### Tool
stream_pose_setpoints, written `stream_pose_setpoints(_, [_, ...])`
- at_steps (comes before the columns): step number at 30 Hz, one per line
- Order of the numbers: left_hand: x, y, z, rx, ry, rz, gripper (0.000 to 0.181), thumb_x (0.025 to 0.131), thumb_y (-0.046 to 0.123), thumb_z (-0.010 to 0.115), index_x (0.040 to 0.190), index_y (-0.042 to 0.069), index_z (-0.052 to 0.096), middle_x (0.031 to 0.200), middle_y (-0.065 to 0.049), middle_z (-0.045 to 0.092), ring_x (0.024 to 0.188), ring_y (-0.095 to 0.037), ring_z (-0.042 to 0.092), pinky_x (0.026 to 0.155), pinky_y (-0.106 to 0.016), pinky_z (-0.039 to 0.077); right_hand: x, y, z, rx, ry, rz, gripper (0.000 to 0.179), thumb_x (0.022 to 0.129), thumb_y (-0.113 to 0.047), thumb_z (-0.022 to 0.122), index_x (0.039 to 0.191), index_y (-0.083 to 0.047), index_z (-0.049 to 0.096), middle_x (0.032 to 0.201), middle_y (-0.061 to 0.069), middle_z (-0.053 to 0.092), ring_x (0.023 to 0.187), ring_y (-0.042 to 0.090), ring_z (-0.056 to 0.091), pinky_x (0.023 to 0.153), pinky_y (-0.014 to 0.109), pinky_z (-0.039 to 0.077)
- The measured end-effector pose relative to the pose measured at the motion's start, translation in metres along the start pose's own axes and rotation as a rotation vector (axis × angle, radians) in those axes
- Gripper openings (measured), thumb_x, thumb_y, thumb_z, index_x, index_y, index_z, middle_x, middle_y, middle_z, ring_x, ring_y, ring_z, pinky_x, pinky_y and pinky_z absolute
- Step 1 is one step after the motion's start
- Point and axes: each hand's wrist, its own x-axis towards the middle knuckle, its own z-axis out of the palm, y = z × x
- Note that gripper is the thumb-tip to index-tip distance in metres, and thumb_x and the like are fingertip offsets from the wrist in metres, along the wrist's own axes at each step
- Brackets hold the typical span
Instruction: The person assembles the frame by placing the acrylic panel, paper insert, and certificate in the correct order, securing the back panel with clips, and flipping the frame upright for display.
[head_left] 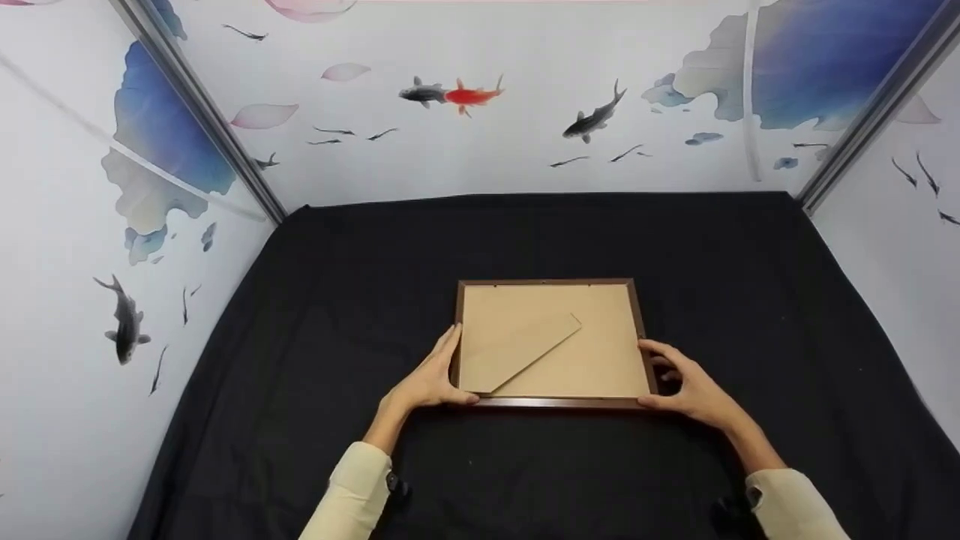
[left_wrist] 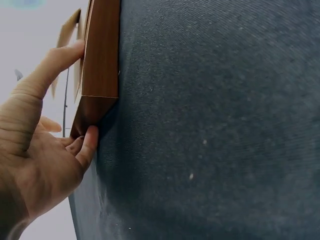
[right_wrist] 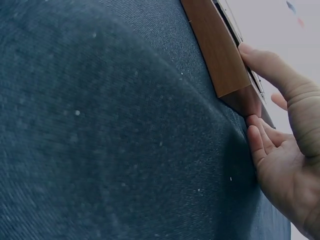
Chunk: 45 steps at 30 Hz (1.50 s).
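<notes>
A picture frame [head_left: 555,403] with a brown wooden rim lies back side up on the black cloth. Its tan backing board [head_left: 615,330] shows, and a flat stand leg [head_left: 517,349] slants across it. The left hand [head_left: 429,379] grips the near left corner, thumb over the near edge and fingers along the left side. At the near right corner the right hand [head_left: 694,386] holds the frame, its thumb on the near edge and its fingers bent against the right side. In both wrist views the thumbs rest at the rim's upper edge and fingertips touch the side low down by the cloth.
Black cloth [head_left: 337,300] covers the table. White panels [head_left: 510,150] printed with fish and blue shapes stand at the back and both sides, joined by metal posts [head_left: 210,120] at the corners. Light sleeves [head_left: 349,487] cover the forearms.
</notes>
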Motion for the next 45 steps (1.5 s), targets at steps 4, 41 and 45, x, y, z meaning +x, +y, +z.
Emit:
stream_pose_setpoints(4, [-0.004,-0.003,0.002,-0.012,0.033,-0.022,0.127,0.064,0.045,0.083,0.148,0.002,-0.002,0.153,-0.018,0.003,0.138,-0.025,0.008,0.107,-0.041,0.019,0.0,0.016,0.003,-0.013,0.002,0.017,0.084,0.072,-0.02,0.082,0.143,-0.014,0.036,0.141,0.005,0.037,0.117,0.025,0.044,0.085,0.047,0.042])
stream_pose_setpoints(41, [-0.008,-0.006,0.009,-0.096,0.195,-0.039,0.105,0.068,0.039,0.082,0.145,-0.001,0.024,0.139,-0.018,0.035,0.118,-0.026,0.047,0.082,-0.028,0.048,-0.003,-0.022,0.002,-0.019,0.018,0.057,0.078,0.076,-0.014,0.079,0.141,-0.005,0.037,0.142,0.015,0.036,0.121,0.033,0.041,0.09,0.052,0.037])
stream_pose_setpoints(45, [-0.008,-0.006,0.008,-0.107,0.196,-0.036,0.106,0.068,0.042,0.082,0.145,-0.001,0.024,0.142,-0.018,0.033,0.12,-0.025,0.045,0.082,-0.027,0.048,-0.003,-0.023,0.001,-0.016,0.008,0.072,0.079,0.076,-0.015,0.079,0.142,-0.005,0.036,0.142,0.016,0.035,0.12,0.034,0.041,0.09,0.053,0.036])
